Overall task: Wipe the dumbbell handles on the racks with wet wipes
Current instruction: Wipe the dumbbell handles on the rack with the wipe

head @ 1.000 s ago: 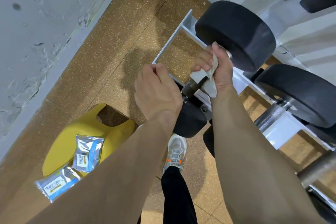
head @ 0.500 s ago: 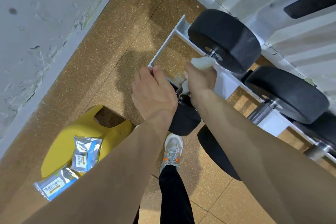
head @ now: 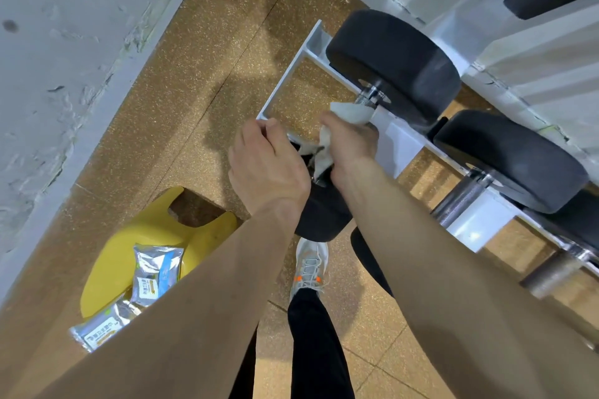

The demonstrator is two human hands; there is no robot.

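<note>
A black-headed dumbbell (head: 395, 65) lies across the white rack (head: 285, 81), its knurled chrome handle (head: 368, 96) showing beside the far head. The right hand (head: 351, 147) clasps a crumpled white wet wipe (head: 351, 112) round that handle. The left hand (head: 269, 168) covers the near head; its grip cannot be told.

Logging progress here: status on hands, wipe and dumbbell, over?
Right hand grips wet wipe round dumbbell handle. Left hand holds near weight head. Nothing in the way.
</note>
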